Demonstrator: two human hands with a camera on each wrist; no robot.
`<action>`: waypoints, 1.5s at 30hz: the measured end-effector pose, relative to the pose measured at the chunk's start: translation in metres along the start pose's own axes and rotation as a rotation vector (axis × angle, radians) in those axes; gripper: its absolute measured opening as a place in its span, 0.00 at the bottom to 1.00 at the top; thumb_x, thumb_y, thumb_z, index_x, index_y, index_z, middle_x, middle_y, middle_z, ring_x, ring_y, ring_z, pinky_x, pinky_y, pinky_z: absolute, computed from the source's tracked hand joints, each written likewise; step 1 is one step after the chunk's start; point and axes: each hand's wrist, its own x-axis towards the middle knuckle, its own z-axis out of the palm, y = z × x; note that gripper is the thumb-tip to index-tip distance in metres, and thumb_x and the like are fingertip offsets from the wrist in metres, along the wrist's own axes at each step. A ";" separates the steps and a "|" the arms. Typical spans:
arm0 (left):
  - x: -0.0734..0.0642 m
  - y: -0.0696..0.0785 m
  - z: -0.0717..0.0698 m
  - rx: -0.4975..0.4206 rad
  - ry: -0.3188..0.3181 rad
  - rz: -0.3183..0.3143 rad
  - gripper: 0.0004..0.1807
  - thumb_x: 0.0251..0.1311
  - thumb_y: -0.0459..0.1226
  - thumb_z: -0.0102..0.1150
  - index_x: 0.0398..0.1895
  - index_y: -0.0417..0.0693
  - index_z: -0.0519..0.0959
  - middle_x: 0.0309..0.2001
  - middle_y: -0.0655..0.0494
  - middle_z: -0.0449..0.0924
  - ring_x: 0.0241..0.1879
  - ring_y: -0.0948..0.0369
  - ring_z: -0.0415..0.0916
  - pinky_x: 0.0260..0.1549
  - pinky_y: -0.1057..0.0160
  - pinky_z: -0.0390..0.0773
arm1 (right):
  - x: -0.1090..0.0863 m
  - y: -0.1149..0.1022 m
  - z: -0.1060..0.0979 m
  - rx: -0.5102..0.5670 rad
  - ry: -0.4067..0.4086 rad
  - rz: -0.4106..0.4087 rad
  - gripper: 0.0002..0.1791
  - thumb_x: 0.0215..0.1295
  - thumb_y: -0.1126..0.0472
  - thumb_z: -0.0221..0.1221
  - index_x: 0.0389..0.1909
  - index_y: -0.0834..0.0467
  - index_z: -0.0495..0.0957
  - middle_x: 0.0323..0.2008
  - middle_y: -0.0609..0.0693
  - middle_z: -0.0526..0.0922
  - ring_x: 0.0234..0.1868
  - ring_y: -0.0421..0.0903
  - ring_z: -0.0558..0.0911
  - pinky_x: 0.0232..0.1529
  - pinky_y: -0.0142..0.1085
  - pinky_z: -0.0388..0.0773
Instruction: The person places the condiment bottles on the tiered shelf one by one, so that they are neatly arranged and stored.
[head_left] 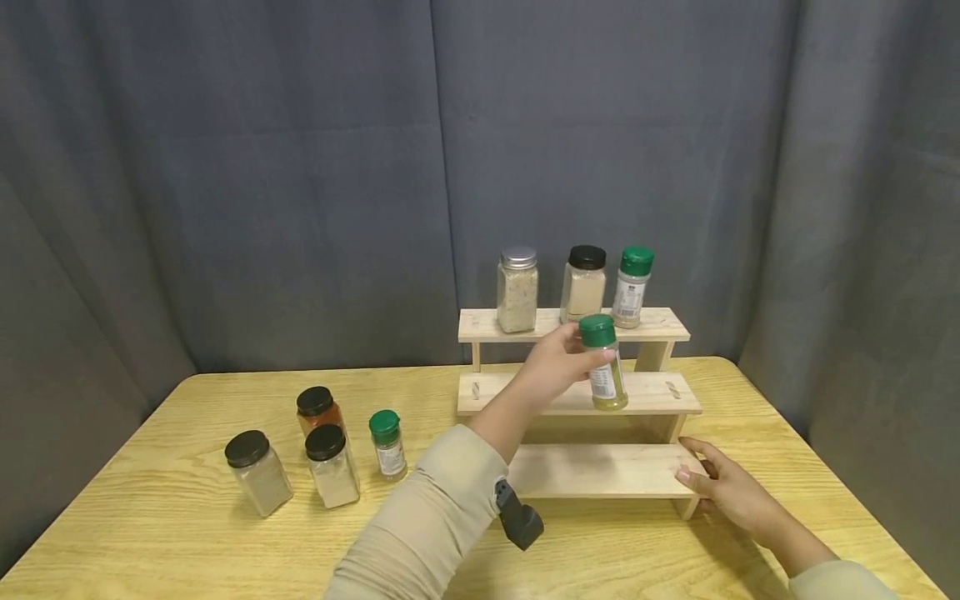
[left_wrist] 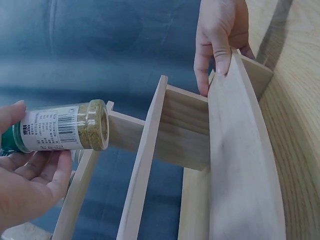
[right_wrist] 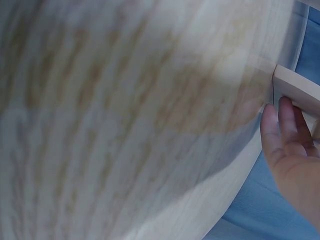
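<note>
One green-capped shaker of yellow-green contents (head_left: 609, 383), white label with barcode, held by the left hand (head_left: 558, 367): we record the thumb and fingers clamped on its sides, the shaker slightly tilted, cap up, at the middle step (head_left: 656, 392) of a wooden rack (head_left: 645, 471); in the left wrist view we see its base apart from that step. One right hand (head_left: 731, 492), at the rack's right end, gripping the lowest step (left_wrist: 240, 165), thumb on the upper face, fingers at the edge. On the top step (head_left: 667, 327), left to right, we list three upright pieces: a silver-capped jar (head_left: 517, 292) of pale speckled contents, a black-capped jar (head_left: 585, 287) of cream powder, and a green-capped shaker with a white label (head_left: 630, 292). On the wood-grained table (head_left: 172, 533), left of the rack, we count four: a black-capped jar of reddish contents (head_left: 321, 410), a pale jar just before it (head_left: 335, 477), another pale jar farther left (head_left: 262, 479), both black-capped, and a smaller green-capped shaker (head_left: 389, 454) nearest the rack. Behind all, a grey-blue curtain (head_left: 300, 208).
</note>
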 end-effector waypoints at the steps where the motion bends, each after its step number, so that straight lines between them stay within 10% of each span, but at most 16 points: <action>1: 0.002 0.001 0.002 0.016 0.007 -0.004 0.22 0.48 0.40 0.61 0.48 0.47 0.71 0.37 0.58 0.75 0.38 0.63 0.72 0.36 0.64 0.73 | 0.000 0.000 0.000 -0.003 0.000 -0.002 0.36 0.62 0.60 0.49 0.61 0.70 0.41 0.47 0.71 0.64 0.40 0.54 0.74 0.36 0.42 0.74; 20: 0.029 0.005 0.035 0.200 0.078 -0.001 0.21 0.45 0.40 0.64 0.45 0.49 0.73 0.30 0.60 0.74 0.33 0.64 0.70 0.33 0.65 0.70 | 0.001 -0.001 0.000 -0.035 0.021 0.017 0.36 0.61 0.57 0.50 0.62 0.68 0.42 0.50 0.75 0.59 0.43 0.57 0.73 0.38 0.44 0.73; 45: 0.039 -0.013 0.067 0.224 0.158 -0.040 0.23 0.42 0.38 0.66 0.46 0.54 0.74 0.33 0.62 0.74 0.35 0.65 0.71 0.36 0.66 0.70 | -0.001 -0.003 0.001 -0.060 0.019 0.052 0.36 0.62 0.56 0.50 0.62 0.68 0.42 0.52 0.77 0.55 0.45 0.59 0.72 0.40 0.46 0.72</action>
